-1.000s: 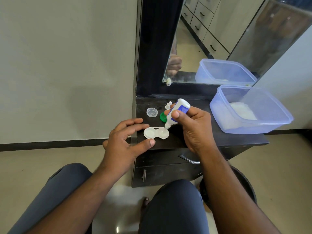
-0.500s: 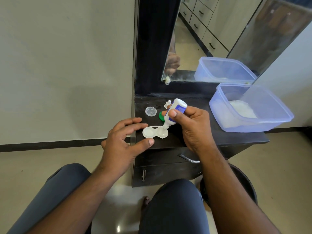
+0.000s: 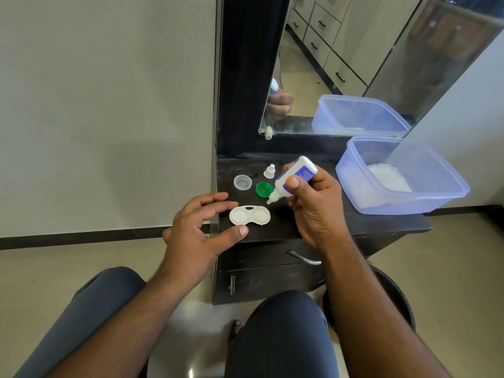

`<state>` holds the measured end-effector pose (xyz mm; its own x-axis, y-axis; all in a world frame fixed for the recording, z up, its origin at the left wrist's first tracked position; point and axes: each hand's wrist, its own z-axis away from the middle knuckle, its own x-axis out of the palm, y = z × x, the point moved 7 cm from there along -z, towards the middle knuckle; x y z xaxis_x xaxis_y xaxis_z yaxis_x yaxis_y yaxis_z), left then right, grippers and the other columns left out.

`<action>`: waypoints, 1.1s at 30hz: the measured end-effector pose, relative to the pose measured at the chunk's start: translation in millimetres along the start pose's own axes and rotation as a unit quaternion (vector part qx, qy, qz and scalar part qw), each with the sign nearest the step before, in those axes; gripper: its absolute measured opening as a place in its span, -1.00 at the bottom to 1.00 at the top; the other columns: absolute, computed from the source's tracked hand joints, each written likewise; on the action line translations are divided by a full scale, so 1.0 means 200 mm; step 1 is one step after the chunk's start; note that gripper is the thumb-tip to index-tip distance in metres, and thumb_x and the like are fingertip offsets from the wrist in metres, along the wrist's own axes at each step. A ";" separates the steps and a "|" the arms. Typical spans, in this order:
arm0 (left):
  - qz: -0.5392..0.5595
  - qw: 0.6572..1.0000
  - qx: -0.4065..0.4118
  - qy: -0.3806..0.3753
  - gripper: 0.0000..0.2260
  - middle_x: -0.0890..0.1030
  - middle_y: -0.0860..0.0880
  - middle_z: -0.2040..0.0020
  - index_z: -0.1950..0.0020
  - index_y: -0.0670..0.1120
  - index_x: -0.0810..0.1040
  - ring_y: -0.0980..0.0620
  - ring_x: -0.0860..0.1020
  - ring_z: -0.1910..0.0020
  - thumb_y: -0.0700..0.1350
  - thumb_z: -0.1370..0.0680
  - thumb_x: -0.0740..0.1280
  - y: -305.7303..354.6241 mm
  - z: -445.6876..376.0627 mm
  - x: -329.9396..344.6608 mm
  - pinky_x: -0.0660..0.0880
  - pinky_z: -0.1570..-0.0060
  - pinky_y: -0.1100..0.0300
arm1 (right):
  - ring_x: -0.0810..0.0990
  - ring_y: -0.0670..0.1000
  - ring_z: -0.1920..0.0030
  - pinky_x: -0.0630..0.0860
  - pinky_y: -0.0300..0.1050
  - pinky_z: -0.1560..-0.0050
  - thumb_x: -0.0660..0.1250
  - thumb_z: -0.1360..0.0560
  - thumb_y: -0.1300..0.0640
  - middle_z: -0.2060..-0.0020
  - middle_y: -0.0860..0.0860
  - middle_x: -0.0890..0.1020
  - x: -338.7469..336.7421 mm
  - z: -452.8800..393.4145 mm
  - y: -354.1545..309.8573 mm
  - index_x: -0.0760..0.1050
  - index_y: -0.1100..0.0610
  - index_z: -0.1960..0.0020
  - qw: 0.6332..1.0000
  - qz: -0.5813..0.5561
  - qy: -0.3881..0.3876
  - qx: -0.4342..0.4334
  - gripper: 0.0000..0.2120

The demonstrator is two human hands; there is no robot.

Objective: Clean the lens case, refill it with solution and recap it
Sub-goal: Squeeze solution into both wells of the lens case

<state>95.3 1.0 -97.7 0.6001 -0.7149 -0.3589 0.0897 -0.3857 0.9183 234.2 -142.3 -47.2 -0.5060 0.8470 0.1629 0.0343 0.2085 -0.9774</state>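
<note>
A white lens case (image 3: 249, 216) with two uncapped wells lies flat on the black dresser top (image 3: 286, 227). My left hand (image 3: 199, 230) rests beside it at the left edge, index finger and thumb touching its left rim. My right hand (image 3: 313, 203) grips a small white and blue solution bottle (image 3: 293, 180), tilted nozzle-down a little above and right of the case's right well. A green cap (image 3: 264, 189), a clear cap (image 3: 242, 182) and the bottle's small white cap (image 3: 269, 171) lie behind the case.
A translucent blue plastic tub (image 3: 403, 175) with white tissue inside stands on the right of the dresser. A mirror (image 3: 341, 64) rises behind. Drawers with metal handles sit below the top. A dark round bin (image 3: 392, 296) is on the floor by my right knee.
My right hand has lifted the bottle's nozzle up and away from the case's right well. My left hand has stayed at the case.
</note>
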 end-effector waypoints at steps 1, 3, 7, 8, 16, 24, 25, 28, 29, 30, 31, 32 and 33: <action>0.001 1.000 0.000 0.000 -0.62 0.46 0.41 -0.21 -0.02 0.49 0.52 0.29 0.43 -0.24 0.39 -0.21 0.38 0.00 0.00 0.00 0.37 -0.25 -0.22 | 0.56 0.00 0.17 0.48 -0.23 0.31 0.59 -0.03 -0.23 0.26 -0.07 0.66 0.00 0.00 0.00 0.66 -0.06 0.19 1.000 -0.004 -0.002 0.000 -0.57; 0.005 1.000 0.002 0.003 -0.61 0.47 0.39 -0.21 -0.03 0.47 0.53 0.28 0.44 -0.24 0.38 -0.21 0.39 0.00 0.00 0.00 0.36 -0.26 -0.22 | 0.55 -0.05 0.20 0.51 -0.20 0.27 0.58 0.02 -0.28 0.29 -0.09 0.64 0.00 -0.01 0.01 0.65 -0.04 0.21 1.000 -0.009 -0.001 0.002 -0.52; -0.002 1.000 0.000 0.001 -0.61 0.45 0.41 -0.22 -0.02 0.50 0.51 0.32 0.42 -0.24 0.40 -0.21 0.37 -0.01 0.00 0.00 0.36 -0.26 -0.21 | 0.51 -0.04 0.24 0.50 -0.18 0.23 0.60 -0.03 -0.21 0.34 -0.05 0.57 -0.01 -0.02 0.01 0.56 0.01 0.23 1.000 0.000 -0.006 -0.015 -0.54; -0.004 1.000 0.000 0.001 -0.62 0.45 0.42 -0.21 -0.02 0.50 0.51 0.32 0.41 -0.24 0.40 -0.21 0.37 -0.01 0.00 0.00 0.37 -0.26 -0.21 | 0.50 -0.04 0.26 0.50 -0.16 0.23 0.60 -0.06 -0.15 0.35 -0.04 0.55 -0.01 -0.02 0.01 0.55 0.01 0.24 1.000 0.009 -0.006 -0.018 -0.60; -0.004 1.000 0.005 0.005 -0.61 0.45 0.41 -0.22 -0.04 0.49 0.51 0.25 0.43 -0.26 0.39 -0.22 0.37 0.00 0.00 0.00 0.37 -0.25 -0.21 | 0.52 -0.12 0.34 0.54 -0.24 0.25 0.53 -0.12 -0.01 0.40 -0.09 0.55 0.01 0.00 -0.01 0.42 0.10 0.22 0.995 0.088 -0.003 -0.044 -0.61; -0.004 1.000 0.000 0.004 -0.62 0.44 0.43 -0.22 -0.03 0.50 0.51 0.29 0.42 -0.24 0.38 -0.22 0.37 0.00 0.00 0.00 0.37 -0.25 -0.20 | 0.56 -0.11 0.32 0.56 -0.26 0.23 0.60 -0.13 0.02 0.39 -0.11 0.57 0.01 0.00 -0.01 0.42 0.09 0.21 0.991 0.124 -0.001 -0.043 -0.58; -0.003 1.000 0.001 0.005 -0.61 0.44 0.42 -0.22 -0.04 0.49 0.51 0.28 0.42 -0.24 0.38 -0.22 0.37 0.00 0.00 0.00 0.37 -0.26 -0.20 | 0.56 -0.11 0.32 0.56 -0.26 0.23 0.58 -0.13 0.01 0.39 -0.11 0.57 0.01 0.00 -0.01 0.42 0.09 0.21 0.991 0.126 0.000 -0.042 -0.59; 0.001 1.000 0.002 0.007 -0.61 0.45 0.41 -0.21 -0.05 0.47 0.52 0.28 0.43 -0.24 0.37 -0.22 0.37 0.00 0.00 0.00 0.36 -0.27 -0.20 | 0.56 -0.09 0.30 0.57 -0.23 0.20 0.52 -0.15 0.00 0.35 -0.07 0.57 0.01 0.00 -0.01 0.43 0.07 0.20 0.991 0.130 0.003 -0.042 -0.65; 0.002 1.000 0.002 0.008 -0.60 0.46 0.41 -0.21 -0.05 0.47 0.53 0.29 0.43 -0.24 0.37 -0.22 0.38 0.00 0.00 0.00 0.36 -0.27 -0.20 | 0.56 -0.09 0.29 0.58 -0.22 0.19 0.51 -0.14 -0.01 0.34 -0.05 0.56 0.01 0.00 -0.01 0.43 0.07 0.21 0.991 0.130 0.004 -0.040 -0.65; 0.004 1.000 0.002 0.009 -0.60 0.46 0.41 -0.21 -0.05 0.46 0.53 0.30 0.43 -0.23 0.36 -0.22 0.38 0.00 0.00 0.00 0.36 -0.27 -0.20 | 0.56 -0.08 0.29 0.58 -0.21 0.19 0.51 -0.14 -0.02 0.34 -0.03 0.56 0.02 0.00 -0.01 0.43 0.07 0.21 0.991 0.130 0.004 -0.040 -0.65; 0.005 1.000 0.002 0.009 -0.60 0.46 0.41 -0.21 -0.06 0.45 0.53 0.31 0.43 -0.23 0.36 -0.22 0.38 0.00 0.00 0.00 0.36 -0.27 -0.20 | 0.55 -0.09 0.29 0.58 -0.22 0.19 0.51 -0.14 -0.02 0.34 -0.02 0.56 0.02 0.00 -0.01 0.43 0.07 0.21 0.991 0.129 0.002 -0.040 -0.64; 0.005 1.000 0.003 0.010 -0.60 0.46 0.41 -0.21 -0.05 0.45 0.54 0.31 0.43 -0.22 0.36 -0.22 0.38 0.00 0.00 0.00 0.36 -0.27 -0.20 | 0.55 -0.09 0.30 0.58 -0.22 0.19 0.50 -0.14 -0.03 0.34 -0.02 0.56 0.02 0.00 -0.01 0.42 0.07 0.21 0.991 0.129 0.000 -0.039 -0.64; 0.005 1.000 0.003 0.009 -0.60 0.46 0.42 -0.21 -0.05 0.46 0.53 0.31 0.43 -0.22 0.37 -0.22 0.38 0.00 0.00 0.00 0.36 -0.26 -0.20 | 0.55 -0.10 0.30 0.57 -0.23 0.19 0.50 -0.14 -0.03 0.34 -0.02 0.55 0.02 0.00 -0.01 0.42 0.07 0.22 0.991 0.128 -0.002 -0.039 -0.65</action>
<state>95.4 1.1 -98.3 0.6156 -0.7077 -0.3467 0.0794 -0.3820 0.9208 231.3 -139.1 -45.5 -0.4755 0.8751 -0.0900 0.2292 0.0245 -0.9731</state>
